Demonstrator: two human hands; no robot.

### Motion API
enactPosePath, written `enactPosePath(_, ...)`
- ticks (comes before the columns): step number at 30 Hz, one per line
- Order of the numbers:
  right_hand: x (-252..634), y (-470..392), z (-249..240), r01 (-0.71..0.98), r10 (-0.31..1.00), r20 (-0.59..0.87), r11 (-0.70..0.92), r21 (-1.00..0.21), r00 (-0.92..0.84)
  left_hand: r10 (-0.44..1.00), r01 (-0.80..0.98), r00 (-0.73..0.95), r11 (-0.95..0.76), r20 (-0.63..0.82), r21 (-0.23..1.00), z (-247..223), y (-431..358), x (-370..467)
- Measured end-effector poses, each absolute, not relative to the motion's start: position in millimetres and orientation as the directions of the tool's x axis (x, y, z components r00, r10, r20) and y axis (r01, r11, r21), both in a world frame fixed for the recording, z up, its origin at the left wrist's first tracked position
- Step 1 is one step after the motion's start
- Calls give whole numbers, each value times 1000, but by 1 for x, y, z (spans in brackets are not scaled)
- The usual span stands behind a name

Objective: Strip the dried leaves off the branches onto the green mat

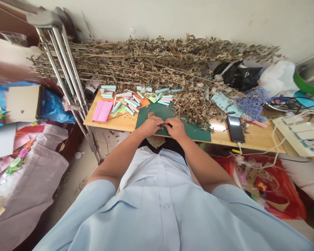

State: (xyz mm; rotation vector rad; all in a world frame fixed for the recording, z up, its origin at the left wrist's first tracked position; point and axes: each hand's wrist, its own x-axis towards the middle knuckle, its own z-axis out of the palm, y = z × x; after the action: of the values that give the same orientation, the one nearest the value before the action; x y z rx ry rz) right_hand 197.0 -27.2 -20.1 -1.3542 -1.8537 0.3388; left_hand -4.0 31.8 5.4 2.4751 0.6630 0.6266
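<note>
My left hand (152, 126) and my right hand (176, 127) meet over the front edge of a green mat (157, 108). The fingers of both are closed together on a small bit of dried leaves (162, 126), partly hidden by the fingertips. A small brown clump (151, 114) lies on the mat just behind my left hand. To the right, a heap of dried leaves (195, 104) covers the mat's back right part. Small rolls of blue and pink paper (132, 103) lie on the left, beside folded pink paper (102, 111).
Long dried plant stalks (146, 62) run along the wall. Metal crutches (68, 69) lean at the left. A phone (235, 129) with a cable lies right, near a power strip (298, 134) and purple yarn (253, 103). A red bag (290, 195) stands below.
</note>
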Motion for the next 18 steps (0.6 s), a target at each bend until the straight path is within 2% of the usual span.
enactPosePath(8, 199, -27, -18, 661, 888, 439, 410, -628, -134, 678, 456, 658, -705, 328, 543, -4, 26, 9)
enactPosePath(13, 205, -31, -10, 647, 888, 413, 437, -625, -201, 692, 457, 622, -700, 365, 548, -9, 24, 10)
enactPosePath(18, 204, -29, -13, 659, 888, 417, 432, -616, -193, 701, 460, 611, -692, 367, 556, -13, 24, 11)
